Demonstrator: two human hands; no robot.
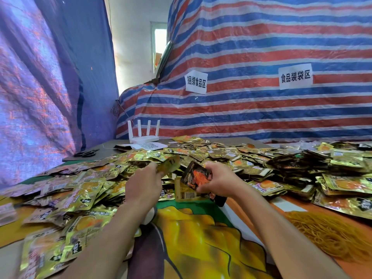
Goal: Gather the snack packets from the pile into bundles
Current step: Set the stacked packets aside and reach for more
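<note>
We note glossy, crinkled gold-foil packets (201, 156), flat and rectangular, heaped across the worktop (253, 140). Left hand (144, 184) pinches one blurred gold packet (169, 164), its long axis slanting up and away to the right. Right hand (219, 180) grips a tilted stack (193, 178), dark orange-printed face in front, barcode below. Paper signs (195, 82) on the striped tarp (261, 47) read 捆绑食品区 and 食品装袋区.

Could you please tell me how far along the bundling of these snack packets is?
Done: no finished, tied bundle is plainly visible. In hand: the right hand grips a small stack topped by a dark packet with an orange picture, while the left hand holds a blurred gold foil packet. Left: most of the wide pile of gold foil snack packets, with the heap of yellow rubber bands beside it.
</note>
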